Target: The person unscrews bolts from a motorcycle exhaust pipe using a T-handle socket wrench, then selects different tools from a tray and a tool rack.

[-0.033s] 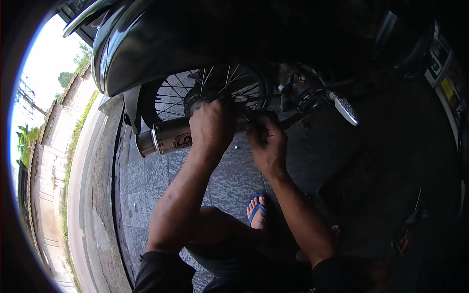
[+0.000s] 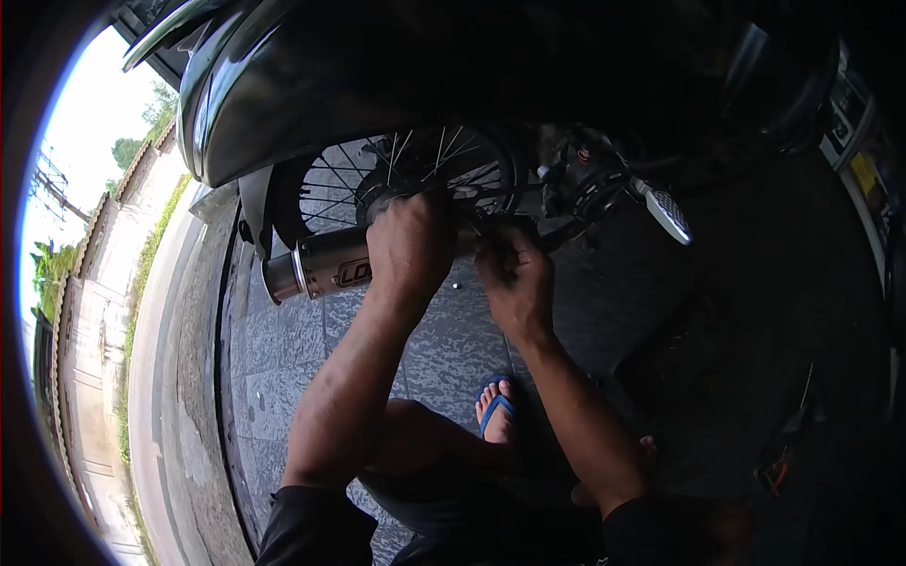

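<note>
A silver exhaust muffler (image 2: 326,266) lies along the lower side of a motorcycle, in front of its spoked rear wheel (image 2: 326,193). My left hand (image 2: 412,243) is closed in a fist over the front part of the muffler, knuckles up; its fingertips and whatever they grip are hidden behind the hand. Just right of it, my right hand (image 2: 519,281) has thumb and fingers curled together by the front end of the muffler, where the pipe joins. Deep shadow hides what those fingers pinch.
The dark bodywork (image 2: 283,104) overhangs both hands. A metal footpeg (image 2: 666,213) juts out at the right. On the tiled floor (image 2: 283,330) lie a small shiny round piece (image 2: 457,286), a dark tray-like object (image 2: 670,349) and an orange-handled tool (image 2: 776,470). My sandalled foot (image 2: 496,411) is below.
</note>
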`<state>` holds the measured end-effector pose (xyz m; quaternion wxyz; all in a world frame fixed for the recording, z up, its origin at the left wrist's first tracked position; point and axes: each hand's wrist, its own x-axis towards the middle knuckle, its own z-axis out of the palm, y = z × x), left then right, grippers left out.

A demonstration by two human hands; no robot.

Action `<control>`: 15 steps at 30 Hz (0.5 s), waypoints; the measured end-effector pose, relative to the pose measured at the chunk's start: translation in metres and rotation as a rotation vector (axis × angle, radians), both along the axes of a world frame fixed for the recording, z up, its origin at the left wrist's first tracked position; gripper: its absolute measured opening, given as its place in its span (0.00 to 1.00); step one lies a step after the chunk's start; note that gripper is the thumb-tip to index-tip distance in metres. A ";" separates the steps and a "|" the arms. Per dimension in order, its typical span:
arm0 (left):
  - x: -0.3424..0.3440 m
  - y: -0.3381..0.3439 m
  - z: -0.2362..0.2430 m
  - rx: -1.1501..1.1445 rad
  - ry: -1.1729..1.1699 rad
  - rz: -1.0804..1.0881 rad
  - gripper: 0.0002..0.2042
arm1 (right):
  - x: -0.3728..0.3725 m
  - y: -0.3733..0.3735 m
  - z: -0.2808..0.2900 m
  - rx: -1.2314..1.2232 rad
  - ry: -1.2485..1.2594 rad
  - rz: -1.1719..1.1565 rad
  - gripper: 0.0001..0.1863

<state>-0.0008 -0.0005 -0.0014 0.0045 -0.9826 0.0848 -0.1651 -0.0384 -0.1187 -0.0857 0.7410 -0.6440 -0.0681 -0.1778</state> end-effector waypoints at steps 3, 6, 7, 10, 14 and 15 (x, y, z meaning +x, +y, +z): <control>0.004 0.002 0.002 -0.026 0.000 -0.004 0.05 | 0.006 0.004 -0.003 0.054 -0.031 0.004 0.09; 0.007 0.007 0.000 -0.041 0.004 -0.018 0.05 | 0.007 0.007 0.000 0.098 0.007 0.025 0.09; 0.007 0.007 -0.001 -0.051 0.002 -0.035 0.05 | 0.007 0.007 0.001 0.093 0.039 0.030 0.10; 0.007 0.008 0.002 -0.085 -0.008 -0.038 0.06 | 0.012 0.009 0.002 0.122 0.114 0.060 0.10; 0.002 0.006 0.014 -0.145 -0.025 -0.040 0.07 | 0.018 0.017 0.008 0.097 0.054 -0.023 0.10; 0.000 0.008 0.019 -0.211 -0.059 -0.057 0.06 | 0.021 0.019 0.006 0.128 0.065 -0.011 0.10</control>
